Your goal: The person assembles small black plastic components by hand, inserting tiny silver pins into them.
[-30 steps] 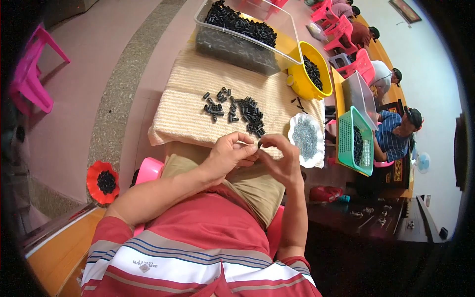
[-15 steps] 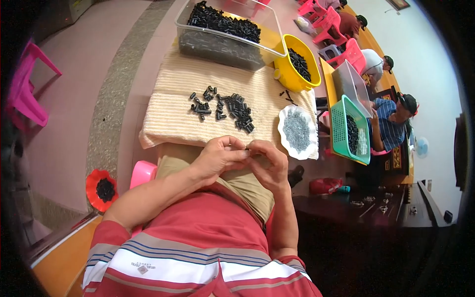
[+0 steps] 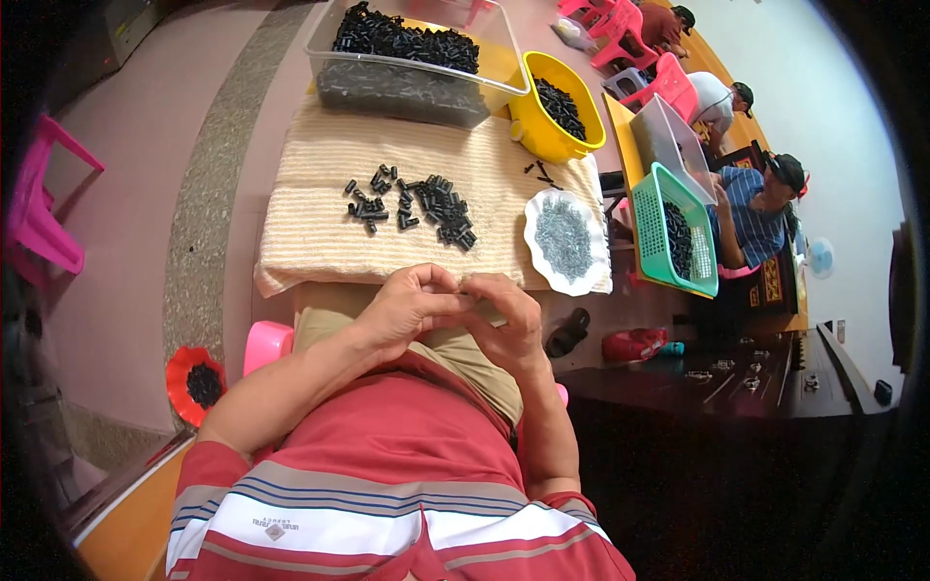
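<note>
My left hand and my right hand meet over my lap, just off the near edge of the cloth-covered table. Both are closed, thumbs and fingertips pinched together; whatever they hold is hidden between the fingers. Beyond them, a loose pile of short black tube-like pieces lies on the striped cloth, with several more scattered to its left. At the table's right side stands a white scalloped dish full of small, shiny, clear or silvery parts, too fine to identify. A few thin black pieces lie behind it.
A clear bin and a yellow bucket, both holding black pieces, stand at the back. Rightward, a green basket sits beside a seated co-worker. A red bowl and pink stool are at left.
The view has shifted slightly, so the table and containers appear further left. My hands stay pinched together; a dark bit seen between the fingertips before is now hidden.
</note>
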